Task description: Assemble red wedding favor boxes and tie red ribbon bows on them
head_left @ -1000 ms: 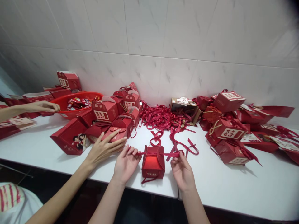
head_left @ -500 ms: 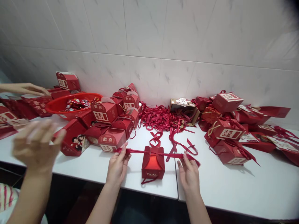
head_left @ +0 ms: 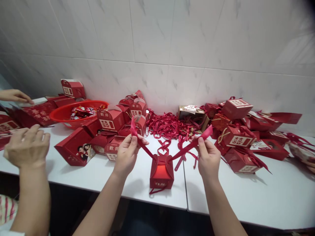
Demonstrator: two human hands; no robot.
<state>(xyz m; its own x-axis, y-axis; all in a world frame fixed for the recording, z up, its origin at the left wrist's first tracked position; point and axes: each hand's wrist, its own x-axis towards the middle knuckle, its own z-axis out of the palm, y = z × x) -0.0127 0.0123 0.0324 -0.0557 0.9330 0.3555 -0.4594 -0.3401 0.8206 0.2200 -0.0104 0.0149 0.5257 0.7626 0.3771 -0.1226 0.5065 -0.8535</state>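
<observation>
A small red gift box (head_left: pixel 161 175) stands upright at the table's front edge, with a cord handle hanging at its front. A red ribbon (head_left: pixel 183 151) runs through its top, and both ends rise outward in a V. My left hand (head_left: pixel 128 152) pinches one ribbon end above and left of the box. On the other side my right hand (head_left: pixel 208 157) pinches the opposite end, at about the same height. Neither hand touches the box itself. Just behind the box a short loose ribbon (head_left: pixel 164 146) lies curled on the white table.
Red boxes (head_left: pixel 110 118) are stacked on the left, beside a red basin (head_left: pixel 65 113) of wrapped sweets. A ribbon heap (head_left: pixel 164 126) lies by the wall. More boxes (head_left: pixel 240 136) pile up on the right. A co-worker's hand (head_left: pixel 27 146) is at far left.
Both my hands have lifted the ribbon ends from nearly level into a V. The co-worker's near hand has moved left, and another person's hand now shows at the far right edge.
</observation>
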